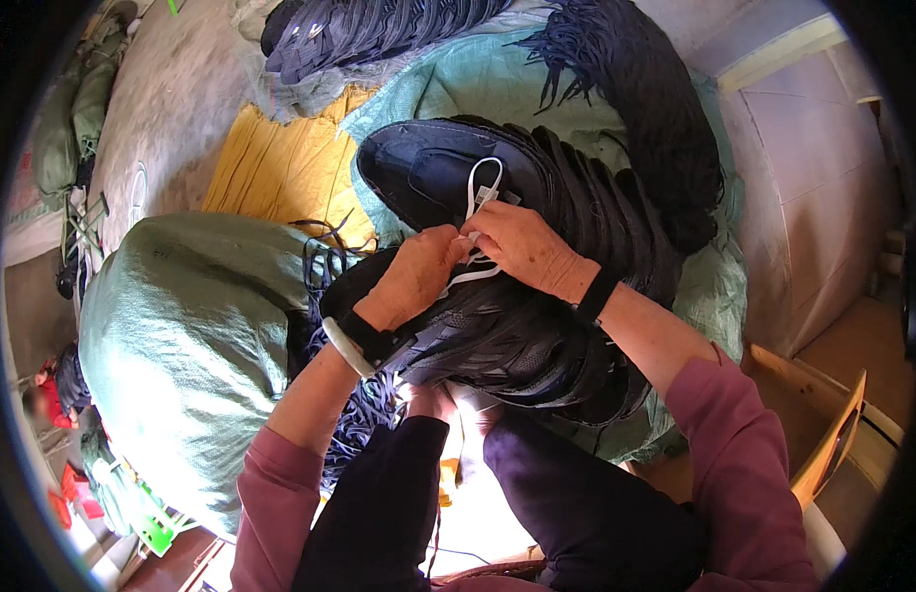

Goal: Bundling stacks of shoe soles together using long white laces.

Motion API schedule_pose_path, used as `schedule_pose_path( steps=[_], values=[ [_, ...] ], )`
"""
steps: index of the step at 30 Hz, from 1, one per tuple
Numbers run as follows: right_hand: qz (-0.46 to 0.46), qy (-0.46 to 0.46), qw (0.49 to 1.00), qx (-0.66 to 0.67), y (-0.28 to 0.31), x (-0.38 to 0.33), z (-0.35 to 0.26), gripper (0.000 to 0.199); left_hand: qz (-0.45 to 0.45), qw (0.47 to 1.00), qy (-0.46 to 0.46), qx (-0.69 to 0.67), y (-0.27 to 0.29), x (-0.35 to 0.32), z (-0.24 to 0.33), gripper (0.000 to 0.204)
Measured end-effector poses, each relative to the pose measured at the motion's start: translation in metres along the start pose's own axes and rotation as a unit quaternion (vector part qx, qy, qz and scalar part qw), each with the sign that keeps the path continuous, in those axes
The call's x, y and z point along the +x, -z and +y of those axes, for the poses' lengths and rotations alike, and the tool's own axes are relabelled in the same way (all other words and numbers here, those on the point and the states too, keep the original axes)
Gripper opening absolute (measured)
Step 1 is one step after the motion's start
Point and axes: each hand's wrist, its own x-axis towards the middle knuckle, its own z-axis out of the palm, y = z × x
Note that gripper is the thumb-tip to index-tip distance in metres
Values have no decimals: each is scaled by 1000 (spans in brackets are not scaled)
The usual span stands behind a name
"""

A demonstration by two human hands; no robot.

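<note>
In the frame centre, left hand [415, 276] and right hand [522, 247] both pinch closed on the white lace [477, 192] over the dark shoe uppers [537, 326]

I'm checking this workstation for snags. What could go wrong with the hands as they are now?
Both hands, left and right, pinch a thin white lace over a leaning stack of dark shoe uppers. The stack might slide off the lap, and loose dark laces below could tangle.

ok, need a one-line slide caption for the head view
Both hands, left hand and right hand, pinch a white flat lace over a stack of dark shoe uppers beside a green woven sack.
</note>
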Motion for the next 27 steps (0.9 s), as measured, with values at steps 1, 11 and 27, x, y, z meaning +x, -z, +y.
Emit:
schedule_pose_path(
  steps=[1,11,27],
  values=[
    [-11,-2,1000,6,1,1,0,11,11,999,-15,39,0,-1,3,30],
    [-108,25,994,0,10,9,12,15,92,991,-23,96,-7,-3,9,18],
    [-21,-79,990,111,10,3,2,8,-32,954,156,-254,1,1,-1,28]
  ],
)
